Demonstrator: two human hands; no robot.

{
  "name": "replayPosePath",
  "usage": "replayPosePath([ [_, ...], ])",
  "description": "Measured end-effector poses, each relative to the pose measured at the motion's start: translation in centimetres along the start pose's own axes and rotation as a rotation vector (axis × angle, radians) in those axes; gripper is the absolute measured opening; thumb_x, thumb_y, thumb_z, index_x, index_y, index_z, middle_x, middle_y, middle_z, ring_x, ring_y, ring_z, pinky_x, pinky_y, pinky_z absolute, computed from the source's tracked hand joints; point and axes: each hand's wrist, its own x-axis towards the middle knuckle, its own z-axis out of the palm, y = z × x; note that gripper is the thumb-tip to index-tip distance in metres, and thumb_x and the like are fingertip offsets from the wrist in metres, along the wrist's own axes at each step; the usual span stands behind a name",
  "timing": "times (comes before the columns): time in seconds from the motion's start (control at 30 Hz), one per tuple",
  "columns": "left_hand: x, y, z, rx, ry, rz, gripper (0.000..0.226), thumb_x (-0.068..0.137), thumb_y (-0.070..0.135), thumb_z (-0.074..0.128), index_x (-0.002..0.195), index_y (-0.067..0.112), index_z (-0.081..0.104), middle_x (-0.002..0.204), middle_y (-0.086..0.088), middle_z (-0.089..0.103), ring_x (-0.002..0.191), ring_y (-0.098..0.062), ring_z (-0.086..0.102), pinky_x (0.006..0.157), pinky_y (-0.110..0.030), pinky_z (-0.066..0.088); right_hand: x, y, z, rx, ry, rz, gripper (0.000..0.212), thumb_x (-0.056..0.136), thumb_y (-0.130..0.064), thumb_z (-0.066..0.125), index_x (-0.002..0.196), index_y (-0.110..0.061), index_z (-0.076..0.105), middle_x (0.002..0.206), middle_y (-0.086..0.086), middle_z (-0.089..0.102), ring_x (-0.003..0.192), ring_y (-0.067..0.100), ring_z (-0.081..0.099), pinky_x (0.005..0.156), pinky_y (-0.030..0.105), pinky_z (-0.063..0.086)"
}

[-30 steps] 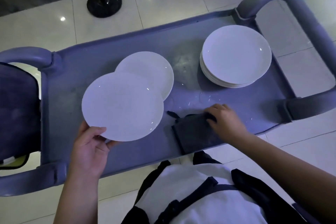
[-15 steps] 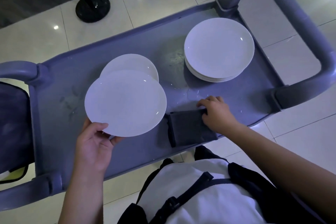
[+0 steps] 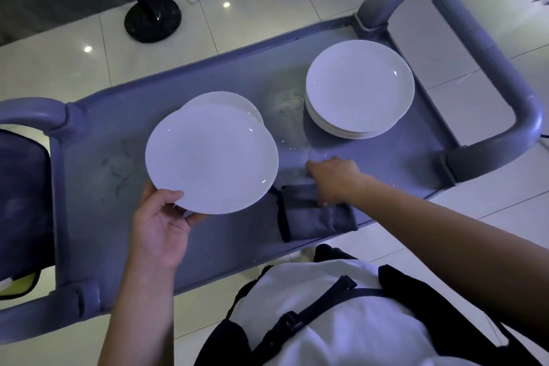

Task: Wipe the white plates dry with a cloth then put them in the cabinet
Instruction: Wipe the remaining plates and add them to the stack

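Head view: left hand (image 3: 160,226) holds white plate (image 3: 211,159) by near rim, thumb on top, fingers curled beneath; plate now lifted nearer us, covering most of second plate (image 3: 221,101) lying on cart tray (image 3: 98,187). Right hand (image 3: 332,178) has slid off dark cloth's (image 3: 318,217) middle to its far edge, fingers curled down onto it; whether pinching, we cannot tell. Stack of plates (image 3: 359,89) stays at tray's right end. We judge wiping not yet begun: cloth pickup comes next.
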Motion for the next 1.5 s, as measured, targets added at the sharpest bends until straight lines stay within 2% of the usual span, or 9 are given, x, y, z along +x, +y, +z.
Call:
replayPosePath([
  [0.13,0.3,-0.5,-1.0,-0.049,-0.012,-0.006,0.046,0.091,-0.004,0.037,0.111,0.026,0.066,0.112,0.003,0.070,0.099,-0.021,0.067,0.061,-0.036,0.061,-3.1,-1.1,3.4,0.030,0.432,-0.176,0.038,0.075,-0.025,0.070,0.112,-0.019,0.065,0.109,0.007,0.061,0.105,0.034,0.057,0.083,0.041,0.042],
  [0.3,0.9,-1.3,-2.2,-0.103,-0.013,-0.044,0.044,0.092,-0.005,0.038,0.117,0.023,0.062,0.112,0.002,0.069,0.100,-0.023,0.066,0.059,-0.035,0.061,-6.3,-1.6,10.0,0.046,0.464,-0.330,0.058,0.065,-0.049,0.079,0.116,-0.022,0.072,0.117,0.003,0.069,0.106,0.030,0.065,0.084,0.044,0.056],
  [0.57,1.6,-1.0,-2.8,-0.033,-0.178,0.017,0.062,0.090,-0.015,0.038,0.128,0.030,0.057,0.127,0.004,0.065,0.113,-0.024,0.064,0.069,-0.041,0.061,-5.3,-2.6,12.9,0.027,0.798,-0.283,0.035,0.086,-0.023,0.067,0.118,-0.011,0.071,0.118,0.009,0.068,0.107,0.033,0.063,0.087,0.046,0.050],
  [0.97,1.6,0.8,-0.9,0.042,-0.436,0.113,0.067,0.076,-0.008,0.054,0.134,0.026,0.056,0.108,0.007,0.070,0.102,-0.019,0.067,0.072,-0.040,0.061,-9.7,-1.3,-2.0,1.283,0.917,0.270,0.027,0.096,-0.021,0.066,0.073,-0.009,0.062,0.056,-0.005,0.049,0.057,0.008,0.042,0.059,0.024,0.039],
  [1.03,1.0,0.7,-0.2,0.049,-0.477,0.108,0.069,0.074,-0.008,0.055,0.129,0.033,0.062,0.106,0.007,0.071,0.099,-0.016,0.067,0.070,-0.036,0.060,-10.4,-1.8,-5.1,1.416,0.998,0.227,0.039,0.092,-0.031,0.067,0.081,0.005,0.056,0.070,0.025,0.045,0.067,0.015,0.042,0.066,0.032,0.043],
  [1.1,0.2,0.6,0.4,0.087,-0.525,0.108,0.072,0.075,-0.007,0.055,0.129,0.039,0.064,0.110,0.003,0.071,0.102,-0.016,0.067,0.072,-0.039,0.060,-10.6,-2.9,-8.0,1.466,1.052,0.186,0.038,0.089,-0.034,0.066,0.094,0.004,0.060,0.089,0.033,0.053,0.077,0.019,0.047,0.086,0.066,0.051],
  [1.13,-0.3,0.6,0.6,0.115,-0.544,0.115,0.073,0.075,-0.007,0.056,0.131,0.040,0.064,0.112,0.001,0.072,0.103,-0.017,0.067,0.075,-0.042,0.061,-10.4,-3.7,-9.1,1.482,1.068,0.165,0.033,0.088,-0.033,0.065,0.096,0.000,0.063,0.092,0.030,0.057,0.079,0.020,0.050,0.078,0.053,0.055],
  [1.3,-2.3,0.7,1.1,0.201,-0.653,0.132,0.075,0.076,-0.005,0.057,0.137,0.038,0.060,0.117,-0.007,0.072,0.105,-0.021,0.066,0.081,-0.052,0.061,-8.6,-8.7,-12.3,1.402,0.981,-0.028,0.008,0.094,-0.015,0.059,0.097,-0.013,0.066,0.087,0.006,0.066,0.081,0.013,0.060,0.082,0.051,0.056],
  [1.5,-2.4,2.5,-0.9,0.204,-0.649,0.153,0.073,0.078,-0.004,0.057,0.138,0.037,0.061,0.118,-0.009,0.073,0.106,-0.024,0.069,0.074,-0.042,0.060,-9.1,-11.7,-11.9,1.295,0.676,-0.454,0.023,0.100,-0.008,0.052,0.119,-0.017,0.061,0.103,0.003,0.065,0.097,0.016,0.060,0.088,0.036,0.049],
])
